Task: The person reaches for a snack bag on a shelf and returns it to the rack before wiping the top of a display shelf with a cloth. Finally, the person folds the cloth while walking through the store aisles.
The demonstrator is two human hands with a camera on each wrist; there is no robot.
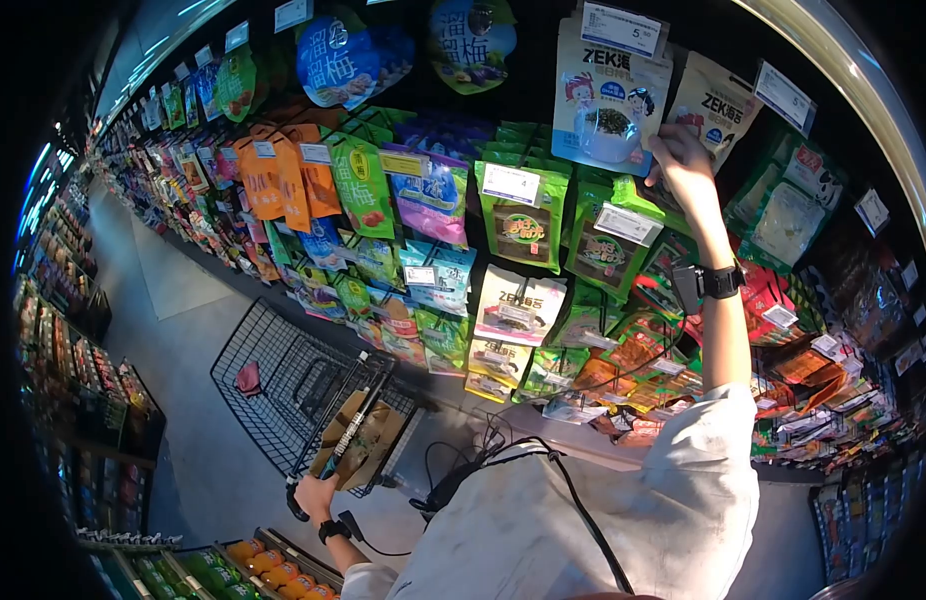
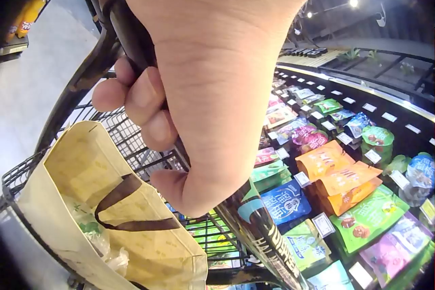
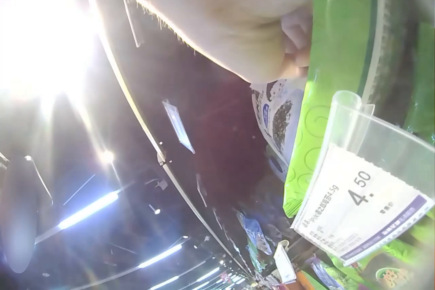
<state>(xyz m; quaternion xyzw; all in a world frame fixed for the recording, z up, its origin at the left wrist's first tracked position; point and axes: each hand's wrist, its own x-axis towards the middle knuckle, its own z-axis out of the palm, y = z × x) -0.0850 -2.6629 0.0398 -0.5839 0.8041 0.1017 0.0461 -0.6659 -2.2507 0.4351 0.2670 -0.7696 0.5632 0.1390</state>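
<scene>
Shop aisle: left hand (image 1: 315, 493) fingers (image 2: 146, 96) wrap one cart handle (image 2: 129, 25); right hand (image 1: 683, 165) fingers pinch one packet (image 3: 340, 45).

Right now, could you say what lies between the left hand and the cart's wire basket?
A beige tote bag, just beyond the left hand, in the head view.

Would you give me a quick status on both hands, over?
Left hand grips cart handle. Right hand up at hanging ZEK packets, grip unclear. Price tags above, nothing between.
</scene>
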